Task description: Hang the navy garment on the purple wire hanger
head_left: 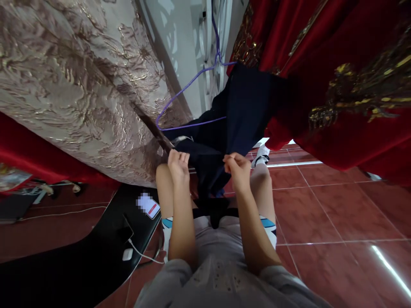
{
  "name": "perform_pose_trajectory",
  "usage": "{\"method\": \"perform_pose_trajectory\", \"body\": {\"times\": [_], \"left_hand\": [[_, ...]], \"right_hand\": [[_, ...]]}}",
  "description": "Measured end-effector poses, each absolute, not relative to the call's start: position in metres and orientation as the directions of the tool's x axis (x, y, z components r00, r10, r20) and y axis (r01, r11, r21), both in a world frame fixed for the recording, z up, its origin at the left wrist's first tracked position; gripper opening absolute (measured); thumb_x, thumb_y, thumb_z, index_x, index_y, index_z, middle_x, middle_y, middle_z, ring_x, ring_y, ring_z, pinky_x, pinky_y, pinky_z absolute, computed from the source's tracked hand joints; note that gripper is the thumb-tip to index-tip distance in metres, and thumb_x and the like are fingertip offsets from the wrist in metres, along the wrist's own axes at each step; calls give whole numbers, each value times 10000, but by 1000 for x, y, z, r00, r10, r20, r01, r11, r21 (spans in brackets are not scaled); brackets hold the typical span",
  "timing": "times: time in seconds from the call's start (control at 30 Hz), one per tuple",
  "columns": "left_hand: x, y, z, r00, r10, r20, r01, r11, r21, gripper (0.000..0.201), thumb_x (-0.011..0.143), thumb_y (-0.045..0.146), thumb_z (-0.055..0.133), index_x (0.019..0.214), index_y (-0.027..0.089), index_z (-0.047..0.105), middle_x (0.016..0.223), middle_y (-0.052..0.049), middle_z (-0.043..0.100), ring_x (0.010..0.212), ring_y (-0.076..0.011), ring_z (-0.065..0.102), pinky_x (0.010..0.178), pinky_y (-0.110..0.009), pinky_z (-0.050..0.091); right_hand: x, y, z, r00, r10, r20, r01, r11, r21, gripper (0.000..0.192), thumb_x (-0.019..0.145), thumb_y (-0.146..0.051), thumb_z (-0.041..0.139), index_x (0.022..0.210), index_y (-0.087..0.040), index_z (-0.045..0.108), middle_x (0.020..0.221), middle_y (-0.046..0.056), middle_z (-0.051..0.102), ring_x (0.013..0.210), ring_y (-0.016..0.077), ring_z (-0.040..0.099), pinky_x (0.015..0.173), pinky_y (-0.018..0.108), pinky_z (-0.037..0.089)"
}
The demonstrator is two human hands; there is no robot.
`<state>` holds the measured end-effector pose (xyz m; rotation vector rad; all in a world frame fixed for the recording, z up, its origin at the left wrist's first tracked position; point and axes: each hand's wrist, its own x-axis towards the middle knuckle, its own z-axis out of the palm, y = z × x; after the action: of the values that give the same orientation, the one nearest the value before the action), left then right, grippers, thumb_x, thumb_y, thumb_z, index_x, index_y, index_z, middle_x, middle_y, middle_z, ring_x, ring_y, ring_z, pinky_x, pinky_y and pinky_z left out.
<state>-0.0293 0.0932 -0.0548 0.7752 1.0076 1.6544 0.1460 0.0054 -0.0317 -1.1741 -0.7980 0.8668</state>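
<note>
Fingers of left hand (pixel 178 164) and right hand (pixel 236 167) pinch shut on the navy garment (pixel 237 111).

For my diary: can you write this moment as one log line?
left hand: pinching dark garment | right hand: pinching it too | purple hanger: in garment

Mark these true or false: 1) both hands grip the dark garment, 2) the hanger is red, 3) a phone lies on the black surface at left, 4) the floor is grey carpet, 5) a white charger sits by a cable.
1. True: the left hand and right hand each pinch the dark navy garment.
2. False: the hanger is purple.
3. True: the phone lies on the black surface.
4. False: the floor is glossy red tile.
5. True: the white charger lies with its cable attached.
</note>
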Motion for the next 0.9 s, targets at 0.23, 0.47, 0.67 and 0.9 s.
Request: {"method": "perform_pose_trajectory", "body": {"times": [0.23,0.47,0.67,0.9], "left_hand": [[5,45,-57,-144,987,74,-295,-115,949,399,768,520,818,933,183,681,851,-10,651,803,-127,644,777,-232,522],[24,25,-21,134,868,479,113,-494,862,202,974,396,656,1001,211,733,1212,-120,678,1201,-258,628,1089,-387,477],[-17,46,-29,361,862,356,115,-420,900,355,1043,509,498,1112,227,702,1066,-98,725,1095,-253,685,1005,-353,536],[-79,64,-39,697,715,56,415,-464,783,211,868,432,749,822,226,743,672,-38,698,554,-216,622,549,-286,453]], "right_hand": [[174,-6,-59,540,836,98,-11,123,-992,362,787,-538,776,668,-237,615,631,1,609,613,156,545,594,330,427],[146,-12,-35,7,992,123,-133,123,-983,328,915,-492,693,1087,-212,704,1089,44,732,1096,201,669,1000,314,524],[162,15,-8,-433,900,-53,-158,-134,-978,285,679,-307,847,921,-205,737,874,14,728,825,203,686,798,343,590],[216,56,68,61,857,512,250,483,-839,217,630,-63,607,778,-204,679,752,-25,631,743,141,580,737,270,501]]}}
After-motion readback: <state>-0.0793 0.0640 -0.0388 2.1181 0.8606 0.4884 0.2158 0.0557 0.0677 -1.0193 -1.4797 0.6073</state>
